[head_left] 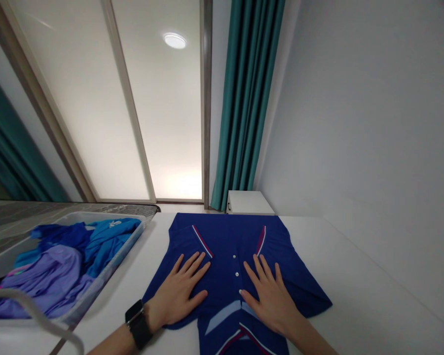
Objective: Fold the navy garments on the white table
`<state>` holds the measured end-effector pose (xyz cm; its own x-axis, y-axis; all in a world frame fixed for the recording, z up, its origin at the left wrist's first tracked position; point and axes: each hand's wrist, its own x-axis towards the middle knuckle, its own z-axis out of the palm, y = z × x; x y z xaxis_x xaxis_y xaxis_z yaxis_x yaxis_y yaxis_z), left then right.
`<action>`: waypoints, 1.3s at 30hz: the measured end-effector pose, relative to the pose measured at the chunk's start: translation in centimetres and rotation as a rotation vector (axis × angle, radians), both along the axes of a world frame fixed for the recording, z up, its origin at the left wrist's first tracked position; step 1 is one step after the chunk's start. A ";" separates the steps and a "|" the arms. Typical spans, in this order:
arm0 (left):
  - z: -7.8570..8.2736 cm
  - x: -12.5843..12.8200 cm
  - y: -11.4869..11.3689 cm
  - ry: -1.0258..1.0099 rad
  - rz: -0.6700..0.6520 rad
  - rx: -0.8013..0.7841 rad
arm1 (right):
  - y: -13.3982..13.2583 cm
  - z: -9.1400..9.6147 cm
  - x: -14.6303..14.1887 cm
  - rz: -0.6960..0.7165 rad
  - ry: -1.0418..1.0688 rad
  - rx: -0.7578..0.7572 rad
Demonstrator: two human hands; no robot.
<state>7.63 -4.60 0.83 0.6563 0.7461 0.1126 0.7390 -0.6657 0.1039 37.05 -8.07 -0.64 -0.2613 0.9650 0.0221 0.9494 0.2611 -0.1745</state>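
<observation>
A navy blue polo shirt with red-and-white trim on its collar lies face up on a white table, buttons down the middle. My left hand, with a black smartwatch on the wrist, lies flat and open on the shirt's left chest. My right hand lies flat and open on the right chest, fingers spread. Both palms press on the cloth beside the button placket. Pale blue and red stripes cross the shirt below my hands.
A clear plastic bin holding several blue and purple garments stands on the table at the left. A white box sits beyond the table's far edge, below teal curtains. A white wall runs along the right.
</observation>
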 end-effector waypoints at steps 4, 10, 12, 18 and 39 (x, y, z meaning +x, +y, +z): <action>-0.2 -0.7 0.4 0.012 0.018 0.006 | 0.8 0.3 -0.8 0.009 -0.001 -0.012; 0.1 -2.1 0.4 0.006 0.027 -0.005 | 1.4 0.3 -2.3 0.032 0.027 0.004; 0.3 -2.4 0.2 -0.001 0.037 -0.010 | 1.4 0.2 -2.7 0.032 0.032 0.012; 0.1 -3.0 -0.1 0.011 0.036 -0.005 | 0.6 0.2 -3.2 0.023 0.037 0.009; 0.0 -3.4 -1.8 -0.013 0.060 0.048 | -1.7 1.4 -3.0 0.187 0.098 -0.015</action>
<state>4.19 -6.42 0.85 0.6085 0.7777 0.1579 0.7766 -0.6245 0.0827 34.01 -9.73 0.76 -0.4333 0.9003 0.0418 0.8629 0.4279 -0.2689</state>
